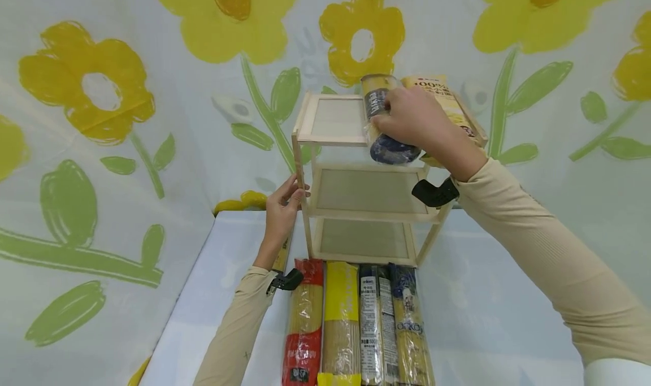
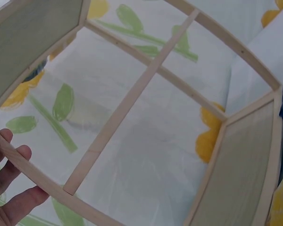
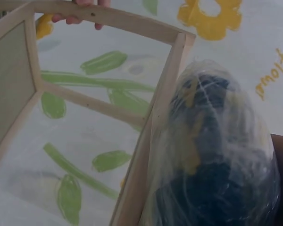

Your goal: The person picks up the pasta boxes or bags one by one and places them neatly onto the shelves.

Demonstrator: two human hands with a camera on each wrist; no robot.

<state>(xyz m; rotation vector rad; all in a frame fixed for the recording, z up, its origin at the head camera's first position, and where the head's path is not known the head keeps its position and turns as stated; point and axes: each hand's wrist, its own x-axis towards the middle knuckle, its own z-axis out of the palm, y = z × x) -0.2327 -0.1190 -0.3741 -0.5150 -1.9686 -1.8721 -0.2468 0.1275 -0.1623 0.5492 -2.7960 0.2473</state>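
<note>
Crinkled plastic packet (image 3: 214, 155) — wooden rack (image 1: 368, 191)

A yellow-flowered backdrop (image 1: 193, 109) stands behind a pale table (image 1: 488, 307).

We are wearing wrinkled beige sleeves (image 1: 541, 247) behind both grips, with curved black pieces (image 1: 433, 193) jutting at the wrists and a white sleeve edge (image 1: 617, 373) farther back on the right

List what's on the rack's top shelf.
At the right end, a yellow package; beside it, a pasta pack gripped by the right hand, jutting past the front edge. Whether it's resting is unclear. The hand covers parts of both; they hide shelf beneath.
</note>
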